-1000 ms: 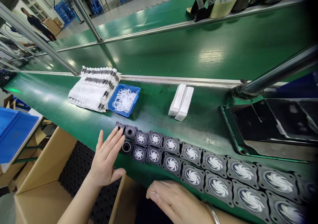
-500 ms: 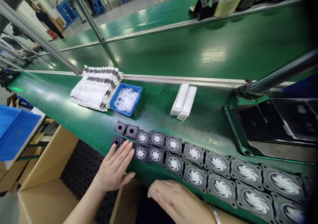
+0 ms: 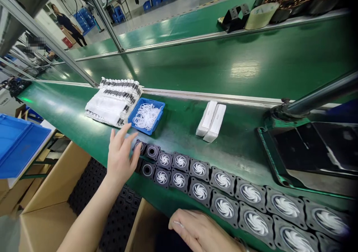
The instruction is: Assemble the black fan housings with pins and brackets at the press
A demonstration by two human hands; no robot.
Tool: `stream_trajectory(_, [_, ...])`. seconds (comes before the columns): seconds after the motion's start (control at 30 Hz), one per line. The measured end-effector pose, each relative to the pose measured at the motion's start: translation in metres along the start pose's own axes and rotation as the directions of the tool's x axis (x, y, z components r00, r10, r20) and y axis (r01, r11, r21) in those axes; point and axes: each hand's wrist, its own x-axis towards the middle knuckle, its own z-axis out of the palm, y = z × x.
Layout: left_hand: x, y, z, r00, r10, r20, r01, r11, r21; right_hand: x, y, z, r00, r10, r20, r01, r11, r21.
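My left hand (image 3: 121,151) is raised over the left end of two rows of black square housings, its fingers apart and nothing seen in them. It partly hides the leftmost housings. Nearest to it, a housing (image 3: 147,169) shows a pale ring around a dark centre, as does another housing (image 3: 152,151) behind. Farther right, the housings carry white swirl-bladed impellers (image 3: 200,191). My right hand (image 3: 201,229) rests low at the bench edge, closed with its fingers curled under; what they hold, if anything, is hidden. Just beyond my left fingers, white rings (image 3: 147,116) fill a blue tray (image 3: 151,132).
A stack of white sheets with black-and-white parts (image 3: 104,106) lies left of the tray. Two white boxes (image 3: 214,122) stand mid-bench. A black-topped fixture (image 3: 313,144) is at right. Below, an open carton (image 3: 47,222) holds black parts. A person (image 3: 68,26) stands far back.
My left hand has lifted off the front-row housings and moved up and left toward the blue tray, its fingers spreading. My right hand stays about where it was. The view has shifted slightly.
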Motion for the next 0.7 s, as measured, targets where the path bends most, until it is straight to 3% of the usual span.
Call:
stream_trajectory(0.13, [0.052, -0.009, 0.035, 0.990, -0.126, 0.060, 0.119, 0.986, 0.114, 0.000, 0.002, 0.002, 1.000, -0.012, -0.012, 0.012, 1.000, 0.001])
stream_trajectory(0.23, [0.066, -0.016, 0.046, 0.982, -0.139, 0.128, 0.122, 0.984, 0.129, -0.001, 0.006, 0.004, 0.999, -0.030, -0.018, 0.030, 1.000, 0.001])
stream_trajectory(0.47, [0.049, -0.030, 0.011, 0.979, -0.201, -0.037, 0.195, 0.974, -0.118, 0.000, 0.005, 0.003, 1.000, -0.007, -0.010, 0.007, 1.000, 0.012])
stream_trajectory(0.7, [0.027, -0.021, -0.001, 0.938, -0.345, 0.033, 0.338, 0.888, -0.312, -0.003, 0.010, 0.006, 1.000, 0.002, 0.014, -0.003, 0.998, 0.071])
